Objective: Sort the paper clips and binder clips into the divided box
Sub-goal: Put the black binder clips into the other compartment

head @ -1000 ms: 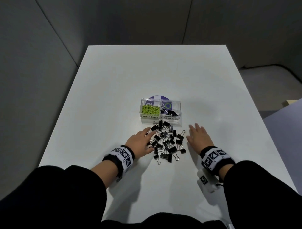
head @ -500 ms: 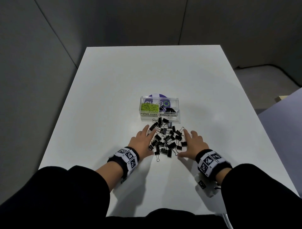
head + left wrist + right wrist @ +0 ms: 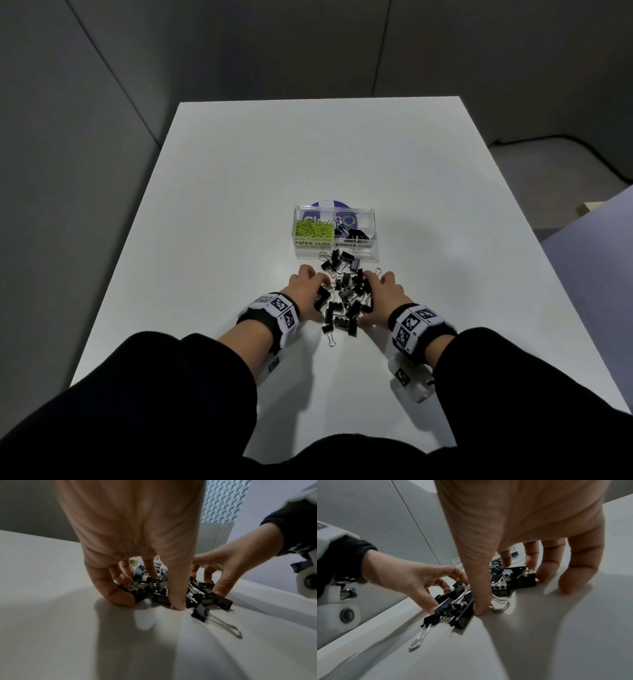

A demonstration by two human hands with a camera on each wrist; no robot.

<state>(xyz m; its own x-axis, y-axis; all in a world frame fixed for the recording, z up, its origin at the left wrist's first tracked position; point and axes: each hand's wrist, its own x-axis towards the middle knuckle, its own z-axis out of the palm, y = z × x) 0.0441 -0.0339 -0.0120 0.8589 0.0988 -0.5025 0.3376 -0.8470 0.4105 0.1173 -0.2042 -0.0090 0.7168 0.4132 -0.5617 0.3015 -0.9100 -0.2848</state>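
Observation:
A clear divided box stands mid-table. Its left half, labelled PAPER CLIPS, holds green paper clips. The right half, labelled BINDER CLIPS, holds a few black binder clips. Just in front lies a pile of several black binder clips. My left hand curls round the pile's left side with fingertips on the table. My right hand curls round its right side. One binder clip lies loose at the near edge.
The white table stretches bare around the box and pile. A purple disc shows behind and under the box. Grey partition walls rise behind and to the left. A dark cable runs on the floor at the right.
Both hands have closed in on the pile from either side, and their fingers have curled. The clips are bunched tighter between them than a second ago.

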